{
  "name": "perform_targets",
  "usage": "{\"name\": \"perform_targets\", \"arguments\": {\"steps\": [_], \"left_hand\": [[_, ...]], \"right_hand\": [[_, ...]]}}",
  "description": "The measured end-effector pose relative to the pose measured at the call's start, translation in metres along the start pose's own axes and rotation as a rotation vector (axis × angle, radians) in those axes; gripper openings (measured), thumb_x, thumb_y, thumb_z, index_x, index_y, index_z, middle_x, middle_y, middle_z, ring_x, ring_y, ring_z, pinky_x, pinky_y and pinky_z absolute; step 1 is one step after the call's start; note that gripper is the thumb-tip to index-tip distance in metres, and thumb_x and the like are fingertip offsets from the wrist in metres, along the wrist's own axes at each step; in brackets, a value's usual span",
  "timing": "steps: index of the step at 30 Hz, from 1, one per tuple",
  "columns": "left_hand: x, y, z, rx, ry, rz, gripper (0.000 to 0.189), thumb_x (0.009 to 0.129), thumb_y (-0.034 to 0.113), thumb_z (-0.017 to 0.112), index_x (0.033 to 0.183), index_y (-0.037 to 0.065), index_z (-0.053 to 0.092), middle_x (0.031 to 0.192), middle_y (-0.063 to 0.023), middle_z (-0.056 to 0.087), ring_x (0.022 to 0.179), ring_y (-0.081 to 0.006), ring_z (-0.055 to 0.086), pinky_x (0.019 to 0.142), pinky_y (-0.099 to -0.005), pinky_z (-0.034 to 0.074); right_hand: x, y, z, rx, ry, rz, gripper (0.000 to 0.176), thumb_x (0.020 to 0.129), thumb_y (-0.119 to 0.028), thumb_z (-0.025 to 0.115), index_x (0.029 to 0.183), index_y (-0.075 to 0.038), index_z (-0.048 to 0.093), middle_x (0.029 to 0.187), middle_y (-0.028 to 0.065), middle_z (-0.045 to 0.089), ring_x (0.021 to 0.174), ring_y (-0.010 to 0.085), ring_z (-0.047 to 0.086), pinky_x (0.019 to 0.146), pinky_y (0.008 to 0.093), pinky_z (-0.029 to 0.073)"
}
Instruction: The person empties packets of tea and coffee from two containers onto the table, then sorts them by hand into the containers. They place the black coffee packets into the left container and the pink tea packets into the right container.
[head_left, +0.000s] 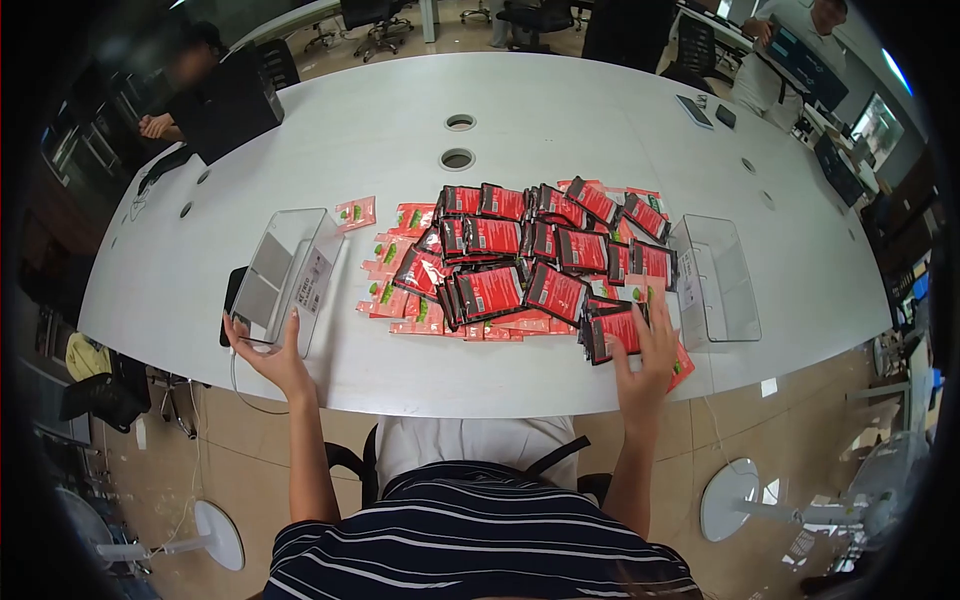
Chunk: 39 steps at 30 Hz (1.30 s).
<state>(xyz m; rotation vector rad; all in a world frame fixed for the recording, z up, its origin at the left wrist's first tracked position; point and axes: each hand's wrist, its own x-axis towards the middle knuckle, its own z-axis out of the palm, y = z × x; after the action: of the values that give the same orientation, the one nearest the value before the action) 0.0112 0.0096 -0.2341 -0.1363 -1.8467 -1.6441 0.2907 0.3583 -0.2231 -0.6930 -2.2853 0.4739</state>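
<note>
the person's left hand (pixel 268 355) is at the lower left of the frame, palm up and fingers spread. its fingertips touch the near end of a clear rectangular plastic tray (pixel 285 262), and it grips nothing. the tray lies tilted on the long white table (pixel 380 130), with a flat black device (pixel 231 300) just beside its left edge.

the right hand (pixel 648 360) is at the lower right, released and flat, with its fingers fanned over a black-and-red foil packet (pixel 610 332) at the near right corner of the heap. i cannot tell whether any fingertip has hooked under the packet.

that heap of black-and-red packets (pixel 520 255) fills the middle of the frame. it overlaps thinner orange-pink sachets (pixel 398 300) that spill out to the left. a second clear plastic tray (pixel 722 285) lies just to the right of the heap.

the foil looks slick, so a flat palm would likely skate the packets sideways. pinching one by its edge, thumb underneath, should give a surer hold. the left tray seems light enough to slide, so pressing down on its rim would steady it better than pushing on its end.

another person (pixel 215 95) sits at the upper left of the frame.
</note>
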Motion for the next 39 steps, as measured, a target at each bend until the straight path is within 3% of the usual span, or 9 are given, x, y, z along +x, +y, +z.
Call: {"name": "perform_targets", "arguments": {"steps": [4,10,13,16,20,24,30,36,39], "left_hand": [[-0.003,0.008,0.005,0.274,-0.012,0.052,0.106,0.070,0.011,0.085,0.152,0.015,0.018,0.151,-0.0165,0.019,0.141,-0.0307,0.018,0.115,-0.0478,0.018],[-0.004,0.011,0.002,0.444,0.009,0.096,0.111,0.068,0.015,0.086,0.152,0.014,0.015,0.156,-0.0158,0.005,0.144,-0.0340,0.009,0.115,-0.0514,0.016],[-0.007,0.030,0.011,0.473,0.152,0.599,0.097,0.070,0.015,0.085,0.148,0.010,0.028,0.153,-0.0181,0.020,0.142,-0.0367,0.018,0.113,-0.0545,0.022],[0.002,0.031,0.031,0.328,-0.244,0.968,0.072,0.073,0.006,0.080,0.136,0.008,0.045,0.141,-0.0162,0.042,0.133,-0.0377,0.039,0.107,-0.0513,0.035],[0.019,0.066,0.099,0.269,-0.730,0.701,0.039,0.083,0.000,0.065,0.121,0.004,0.057,0.123,-0.0134,0.058,0.118,-0.0339,0.054,0.098,-0.0403,0.045],[0.055,-0.024,0.180,0.549,-0.734,0.561,0.044,0.084,0.017,0.065,0.126,0.005,0.055,0.128,-0.0193,0.054,0.117,-0.0354,0.054,0.096,-0.0450,0.046],[0.072,-0.070,0.216,1.049,-0.671,0.306,0.039,0.080,0.025,0.062,0.113,0.004,0.062,0.110,-0.0239,0.061,0.104,-0.0358,0.061,0.084,-0.0468,0.052],[0.078,-0.062,0.208,0.961,-0.767,0.465,0.030,0.081,0.016,0.060,0.108,0.003,0.062,0.088,-0.0191,0.067,0.083,-0.0372,0.066,0.074,-0.0463,0.053],[0.067,-0.039,0.193,0.601,-0.692,0.518,0.034,0.083,0.015,0.059,0.115,0.006,0.061,0.096,-0.0183,0.068,0.085,-0.0371,0.065,0.075,-0.0462,0.052]], "right_hand": [[-0.028,-0.002,-0.005,-0.312,0.172,0.258,0.047,0.091,-0.021,0.063,0.134,-0.004,0.053,0.144,0.0181,0.044,0.135,0.0375,0.037,0.112,0.0491,0.024],[-0.057,0.017,-0.021,-0.216,0.014,0.195,0.047,0.092,-0.019,0.062,0.134,-0.003,0.051,0.142,0.0181,0.046,0.135,0.0387,0.037,0.111,0.0472,0.028],[-0.055,0.008,-0.040,-0.180,-0.040,0.235,0.046,0.091,-0.016,0.062,0.134,-0.002,0.051,0.136,0.0178,0.053,0.130,0.0363,0.045,0.106,0.0429,0.037],[-0.050,0.015,-0.051,-0.341,-0.142,0.118,0.047,0.090,-0.013,0.063,0.134,-0.001,0.051,0.130,0.0178,0.057,0.122,0.0339,0.053,0.099,0.0391,0.044],[-0.041,0.010,-0.070,-0.244,-0.226,0.050,0.051,0.085,-0.009,0.065,0.133,-0.002,0.050,0.126,0.0189,0.059,0.119,0.0349,0.056,0.094,0.0398,0.047],[-0.045,0.015,-0.069,-0.290,-0.244,0.037,0.049,0.081,-0.003,0.063,0.130,-0.004,0.054,0.121,0.0192,0.061,0.105,0.0351,0.061,0.083,0.0404,0.051],[-0.038,0.031,-0.072,-0.299,-0.112,0.037,0.043,0.080,0.002,0.060,0.123,-0.005,0.060,0.113,0.0160,0.066,0.092,0.0322,0.066,0.076,0.0375,0.052],[0.015,0.022,-0.060,-0.258,0.099,-0.092,0.042,0.083,0.001,0.055,0.123,-0.008,0.062,0.121,0.0114,0.064,0.109,0.0285,0.062,0.087,0.0366,0.051],[0.046,0.032,-0.040,-0.256,0.062,-0.168,0.041,0.083,0.000,0.055,0.123,-0.008,0.062,0.123,0.0109,0.063,0.111,0.0277,0.061,0.089,0.0365,0.051]]}}
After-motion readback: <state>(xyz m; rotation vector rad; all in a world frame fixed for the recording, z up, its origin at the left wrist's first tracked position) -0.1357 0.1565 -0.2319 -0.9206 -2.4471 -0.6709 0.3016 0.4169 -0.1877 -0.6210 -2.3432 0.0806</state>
